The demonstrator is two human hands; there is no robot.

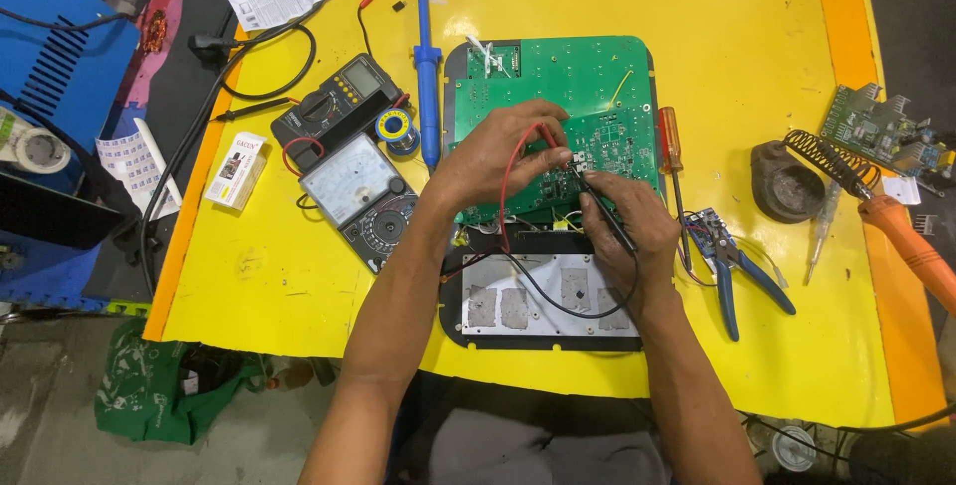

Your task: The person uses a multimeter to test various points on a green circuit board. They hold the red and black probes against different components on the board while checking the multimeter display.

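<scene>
Reaching in from below, both forearms are meeting over the green circuit board (558, 97). The left hand (498, 156) is pinching a red probe (548, 136), the right hand (627, 221) a black probe (602, 206), both tips touching the board's lower middle. Two meters (358, 196) are lying just left, pliers (732, 266) and a screwdriver (669, 146) right. The board is lying flat on the yellow table (757, 57), overlapping a black tray (543, 316).

White box (235, 170) – far left, grey meter screen (361, 75)
</scene>
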